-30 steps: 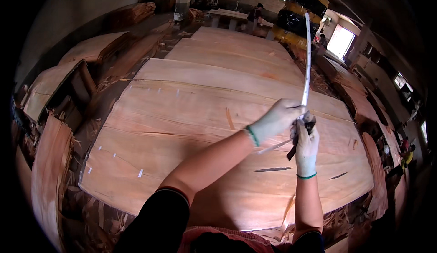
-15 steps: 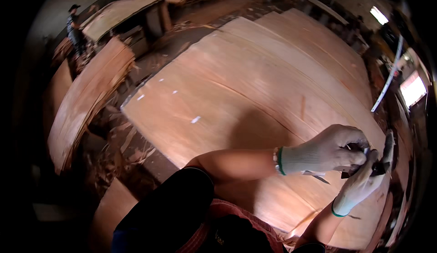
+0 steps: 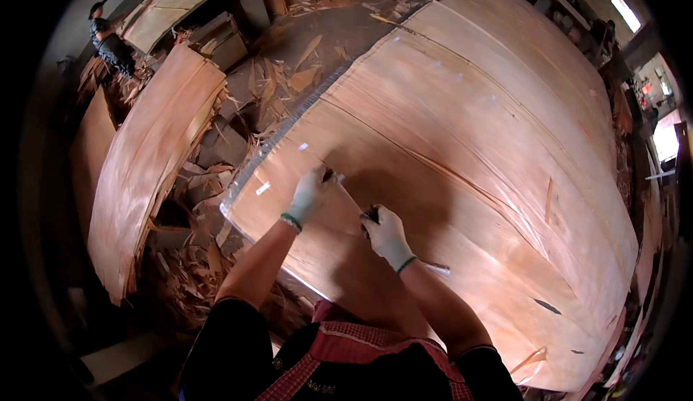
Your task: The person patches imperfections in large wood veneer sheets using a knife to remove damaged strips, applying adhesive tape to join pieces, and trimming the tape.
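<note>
Both my hands wear pale gloves with green cuffs and work over a large stack of wood veneer sheets (image 3: 491,271). My left hand (image 3: 309,195) is pinched near the sheet's left part, a small white bit of tape (image 3: 341,178) showing at its fingertips. Just to the right, my right hand (image 3: 388,236) is closed round a small dark object (image 3: 371,215) whose kind I cannot make out. A thin pale line runs between the two hands. White tape pieces (image 3: 263,188) lie on the veneer beside my left hand. A whitish strip (image 3: 437,269) sits by my right wrist.
A curved stack of veneer (image 3: 155,163) stands to the left, with broken veneer scraps (image 3: 195,256) heaped on the floor between. Another person (image 3: 108,40) stands at the far left beside a further veneer stack (image 3: 180,4). A dark slit (image 3: 547,306) marks the top sheet at right.
My hands were close together at the right side; both have moved left across the veneer and now sit apart. The view has shifted as well.
</note>
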The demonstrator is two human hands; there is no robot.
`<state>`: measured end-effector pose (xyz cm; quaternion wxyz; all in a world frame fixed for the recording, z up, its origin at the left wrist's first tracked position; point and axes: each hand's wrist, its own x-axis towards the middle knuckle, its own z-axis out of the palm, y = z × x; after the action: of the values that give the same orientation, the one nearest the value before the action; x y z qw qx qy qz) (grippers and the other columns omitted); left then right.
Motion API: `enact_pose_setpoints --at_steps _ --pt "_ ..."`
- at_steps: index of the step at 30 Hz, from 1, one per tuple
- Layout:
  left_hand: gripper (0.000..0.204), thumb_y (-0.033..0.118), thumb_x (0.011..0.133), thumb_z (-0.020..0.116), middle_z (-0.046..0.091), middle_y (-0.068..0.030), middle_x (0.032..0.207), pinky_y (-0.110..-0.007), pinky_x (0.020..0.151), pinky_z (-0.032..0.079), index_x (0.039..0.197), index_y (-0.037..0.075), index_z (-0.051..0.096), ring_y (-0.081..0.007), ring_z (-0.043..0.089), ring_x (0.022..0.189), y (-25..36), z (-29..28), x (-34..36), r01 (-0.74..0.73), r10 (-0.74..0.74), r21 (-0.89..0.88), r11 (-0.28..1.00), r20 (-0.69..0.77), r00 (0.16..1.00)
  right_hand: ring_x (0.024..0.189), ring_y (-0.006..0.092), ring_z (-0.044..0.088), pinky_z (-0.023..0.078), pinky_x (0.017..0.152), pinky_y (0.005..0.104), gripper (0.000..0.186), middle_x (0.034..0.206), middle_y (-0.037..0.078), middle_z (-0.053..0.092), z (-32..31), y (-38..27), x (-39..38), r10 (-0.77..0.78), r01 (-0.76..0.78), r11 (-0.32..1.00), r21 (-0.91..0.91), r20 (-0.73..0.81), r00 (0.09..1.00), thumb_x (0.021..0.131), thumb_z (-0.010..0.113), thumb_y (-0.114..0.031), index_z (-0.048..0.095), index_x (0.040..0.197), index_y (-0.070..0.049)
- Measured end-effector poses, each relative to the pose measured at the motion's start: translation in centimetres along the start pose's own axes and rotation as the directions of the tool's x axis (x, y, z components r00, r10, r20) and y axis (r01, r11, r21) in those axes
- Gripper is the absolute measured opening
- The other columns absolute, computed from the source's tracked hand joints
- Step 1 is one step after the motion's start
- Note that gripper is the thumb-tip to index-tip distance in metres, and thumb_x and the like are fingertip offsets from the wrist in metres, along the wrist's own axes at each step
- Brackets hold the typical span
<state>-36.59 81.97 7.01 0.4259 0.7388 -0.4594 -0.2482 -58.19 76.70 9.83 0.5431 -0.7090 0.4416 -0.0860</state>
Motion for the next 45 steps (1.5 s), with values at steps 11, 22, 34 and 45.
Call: enact_pose_setpoints --at_steps 11,22,34,45 --pt "0.022 0.021 0.092 0.054 0.062 -0.0231 0.103 -0.051 0.083 0.047 0.104 0.003 0.059 -0.0424 0.059 0.094 -4.5 -1.9 17.5 -0.116 0.1 0.387 0.915 0.06 0.993 0.058 0.0191 0.058 0.045 0.051 0.0344 0.012 0.072 0.013 0.061 5.0 -5.6 13.0 0.245 -0.197 0.913 0.356 -0.093 0.965 0.09 0.054 -0.004 0.055 0.082 0.006" --pt "0.028 0.027 0.085 0.062 0.055 -0.0154 0.128 -0.05 0.105 0.032 0.109 0.012 0.063 -0.0365 0.046 0.124 -6.1 -0.8 22.6 -0.149 0.296 0.603 0.783 -0.15 0.943 0.045 0.0273 0.054 0.042 0.04 0.0406 0.017 0.066 0.015 0.058 6.2 -7.0 19.0 0.466 -0.344 0.786 0.514 -0.126 0.876 0.09 0.057 -0.013 0.052 0.081 0.001" --pt "0.042 0.024 0.093 0.051 0.039 -0.0116 0.149 -0.042 0.117 0.021 0.131 0.006 0.054 -0.0267 0.033 0.14 -1.4 5.2 16.3 -0.713 0.39 0.487 0.503 0.609 0.691 0.073 0.0375 0.062 0.049 0.069 0.0441 0.018 0.077 0.024 0.062 -3.4 0.0 15.7 -0.028 -0.038 0.987 -0.154 -0.407 0.913 0.083 0.062 -0.013 0.064 0.095 0.001" --pt "0.037 0.03 0.095 0.05 0.057 -0.0164 0.128 -0.048 0.109 0.032 0.119 0.004 0.06 -0.034 0.049 0.124 7.5 14.0 17.6 -0.703 0.54 0.351 0.618 0.46 0.705 0.055 0.0109 0.054 0.042 0.05 0.0272 0.015 0.071 0.006 0.063 -13.7 5.1 2.5 0.281 -0.049 0.919 0.39 -0.564 0.776 0.091 0.064 -0.016 0.059 0.09 -0.001"
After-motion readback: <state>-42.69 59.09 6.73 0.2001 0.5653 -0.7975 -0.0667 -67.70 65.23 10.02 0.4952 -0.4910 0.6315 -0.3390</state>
